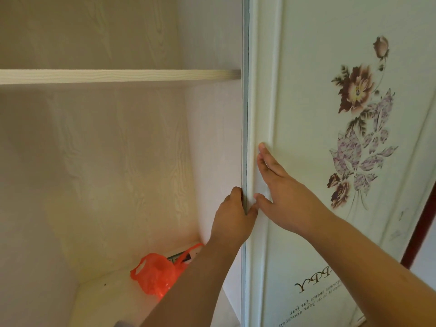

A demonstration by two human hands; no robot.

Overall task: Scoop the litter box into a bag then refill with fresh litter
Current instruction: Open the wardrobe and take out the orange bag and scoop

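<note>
While L hand grips door edge, R hand presses flat.

Soft, even daylight, faint shadow under shelf, slight wide-angle bend at edges, mostly sharp.

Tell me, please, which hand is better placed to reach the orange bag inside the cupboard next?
Probably the left hand: it grips the door edge on the open side, directly above the orange bag. The right hand lies flat on the door's front, farther away.
</note>
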